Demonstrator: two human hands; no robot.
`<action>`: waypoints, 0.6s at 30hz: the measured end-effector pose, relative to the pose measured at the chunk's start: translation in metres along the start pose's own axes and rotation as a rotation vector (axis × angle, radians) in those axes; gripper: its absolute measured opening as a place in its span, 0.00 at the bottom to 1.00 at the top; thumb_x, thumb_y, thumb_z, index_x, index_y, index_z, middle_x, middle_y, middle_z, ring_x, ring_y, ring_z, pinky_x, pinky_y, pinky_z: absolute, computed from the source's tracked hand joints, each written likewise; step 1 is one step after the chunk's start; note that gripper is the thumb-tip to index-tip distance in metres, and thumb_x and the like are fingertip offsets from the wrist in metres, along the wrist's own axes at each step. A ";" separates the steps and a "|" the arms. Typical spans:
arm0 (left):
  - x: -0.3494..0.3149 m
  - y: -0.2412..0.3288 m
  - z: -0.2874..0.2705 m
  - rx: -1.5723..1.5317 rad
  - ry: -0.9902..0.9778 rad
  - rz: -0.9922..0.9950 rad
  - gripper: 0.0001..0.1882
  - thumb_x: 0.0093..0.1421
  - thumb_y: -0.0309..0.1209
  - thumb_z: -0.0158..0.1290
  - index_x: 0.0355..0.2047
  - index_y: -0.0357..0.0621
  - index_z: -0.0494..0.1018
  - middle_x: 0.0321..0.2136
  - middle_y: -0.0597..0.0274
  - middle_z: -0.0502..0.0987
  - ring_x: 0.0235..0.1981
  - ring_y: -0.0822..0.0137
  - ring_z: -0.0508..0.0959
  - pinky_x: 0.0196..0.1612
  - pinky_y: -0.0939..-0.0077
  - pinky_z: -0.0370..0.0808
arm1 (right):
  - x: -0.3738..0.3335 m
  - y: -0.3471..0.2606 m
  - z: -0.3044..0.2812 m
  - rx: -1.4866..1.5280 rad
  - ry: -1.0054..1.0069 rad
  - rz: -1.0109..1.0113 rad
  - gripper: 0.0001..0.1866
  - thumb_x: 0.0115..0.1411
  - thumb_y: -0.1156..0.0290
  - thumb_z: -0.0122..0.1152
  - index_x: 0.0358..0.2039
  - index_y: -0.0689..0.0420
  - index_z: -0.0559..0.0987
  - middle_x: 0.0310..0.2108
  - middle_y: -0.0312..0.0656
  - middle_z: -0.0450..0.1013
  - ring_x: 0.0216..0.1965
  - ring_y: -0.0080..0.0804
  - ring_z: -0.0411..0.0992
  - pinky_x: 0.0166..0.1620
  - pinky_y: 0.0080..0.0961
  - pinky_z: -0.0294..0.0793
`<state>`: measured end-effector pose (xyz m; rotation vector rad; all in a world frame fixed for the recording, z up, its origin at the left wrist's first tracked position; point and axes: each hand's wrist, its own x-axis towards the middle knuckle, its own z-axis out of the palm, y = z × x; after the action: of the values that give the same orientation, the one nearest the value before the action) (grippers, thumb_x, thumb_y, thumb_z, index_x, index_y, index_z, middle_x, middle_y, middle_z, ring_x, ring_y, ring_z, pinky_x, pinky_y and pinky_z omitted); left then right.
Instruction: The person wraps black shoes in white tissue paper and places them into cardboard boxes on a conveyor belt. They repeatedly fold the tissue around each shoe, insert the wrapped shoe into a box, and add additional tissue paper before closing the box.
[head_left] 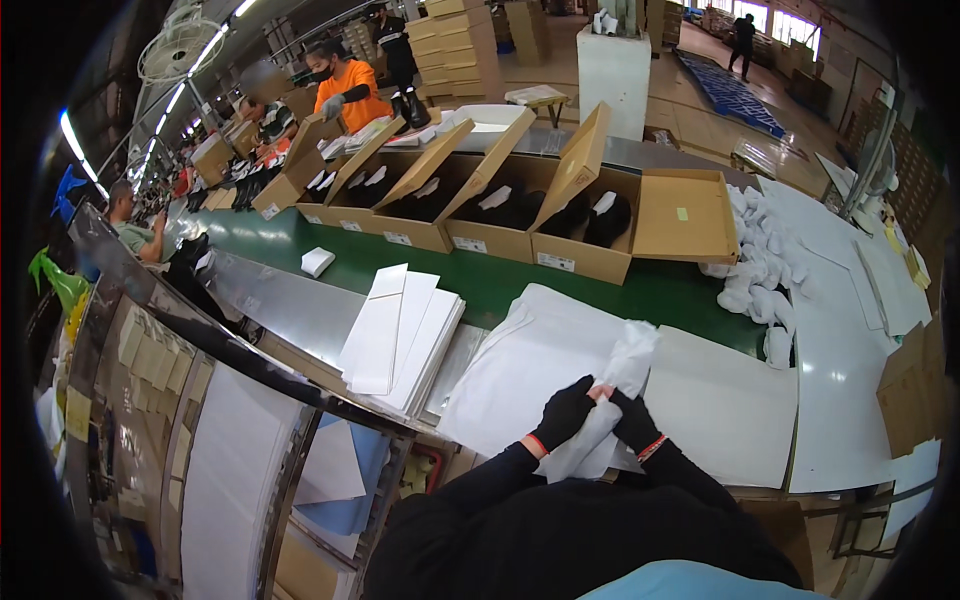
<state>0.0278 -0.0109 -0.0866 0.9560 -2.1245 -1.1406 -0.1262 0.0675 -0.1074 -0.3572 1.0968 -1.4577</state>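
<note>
My left hand (567,413) and my right hand (632,420), both in black gloves with bare fingertips, close together around a crumpled strip of white tissue paper (630,355). One end of it sticks up past my fingers and the rest trails down toward my body. Beneath my hands spreads a stack of flat white paper sheets (500,370). To the right lies another white sheet pile (725,410). A bundle of folded white cards (400,345) rests left of my hands.
Open cardboard boxes (585,262) with dark footwear inside line the green conveyor belt (270,240). Crumpled white paper wads (760,265) heap up at the right. Across the belt, a person in orange (355,95) handles a box. Shelves (240,470) with paper sit at lower left.
</note>
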 end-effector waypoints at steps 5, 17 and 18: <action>0.026 0.028 -0.035 -0.710 -0.033 0.132 0.47 0.57 0.53 0.56 0.66 0.40 0.46 0.55 0.56 0.68 0.51 0.65 0.72 0.53 0.72 0.68 | -0.045 -0.082 0.047 -0.554 -0.174 -0.267 0.25 0.47 0.64 0.72 0.45 0.61 0.77 0.41 0.41 0.77 0.42 0.31 0.75 0.48 0.28 0.72; -0.008 0.137 -0.077 -0.516 -0.069 0.281 0.51 0.46 0.35 0.69 0.66 0.47 0.50 0.45 0.58 0.74 0.43 0.71 0.74 0.48 0.76 0.70 | -0.083 -0.116 0.048 -1.043 -0.222 -0.334 0.25 0.42 0.67 0.73 0.42 0.59 0.78 0.34 0.43 0.79 0.36 0.33 0.78 0.42 0.28 0.75; -0.010 0.137 -0.077 -0.479 -0.087 0.189 0.49 0.47 0.34 0.69 0.65 0.47 0.53 0.45 0.59 0.74 0.43 0.72 0.73 0.47 0.77 0.70 | -0.087 -0.118 0.049 -1.070 -0.248 -0.263 0.25 0.42 0.67 0.73 0.41 0.59 0.78 0.34 0.42 0.79 0.36 0.33 0.78 0.42 0.27 0.75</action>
<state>0.0441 0.0135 0.0679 0.4836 -1.8292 -1.5162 -0.1399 0.1059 0.0412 -1.4294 1.5865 -0.8765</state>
